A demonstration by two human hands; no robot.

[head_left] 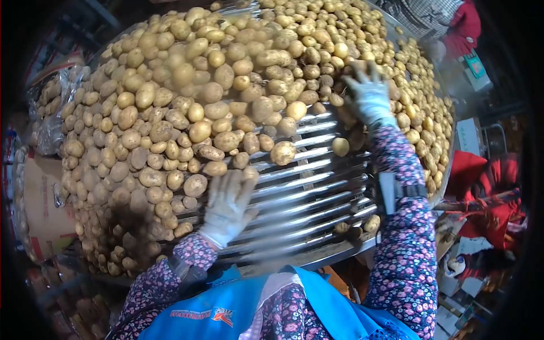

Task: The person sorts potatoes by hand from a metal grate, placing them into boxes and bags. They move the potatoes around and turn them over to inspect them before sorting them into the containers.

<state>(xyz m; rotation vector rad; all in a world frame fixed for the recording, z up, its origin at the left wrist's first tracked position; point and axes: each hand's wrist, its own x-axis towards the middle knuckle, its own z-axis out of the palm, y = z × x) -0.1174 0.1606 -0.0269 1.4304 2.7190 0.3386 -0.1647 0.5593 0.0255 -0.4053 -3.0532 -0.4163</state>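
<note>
Potatoes (161,130) lie heaped over a sorting table of metal bars (300,190). My left hand (226,207), in a pale work glove, rests flat at the near edge of the heap with its fingers stretched toward the potatoes. Nothing shows in its grasp. Farther off to the right, my gloved right hand (368,96) reaches over the potatoes with its fingers apart; what lies beneath its palm is hidden. A single potato (340,147) sits on the bars just below that hand.
A metal rim (326,259) borders the table on my side. At the left stand a cardboard box (48,198) and a clear plastic bag (56,107) with potatoes. Another person's red sleeve (464,25) shows at the far right. Red cloth (481,187) hangs near the right side.
</note>
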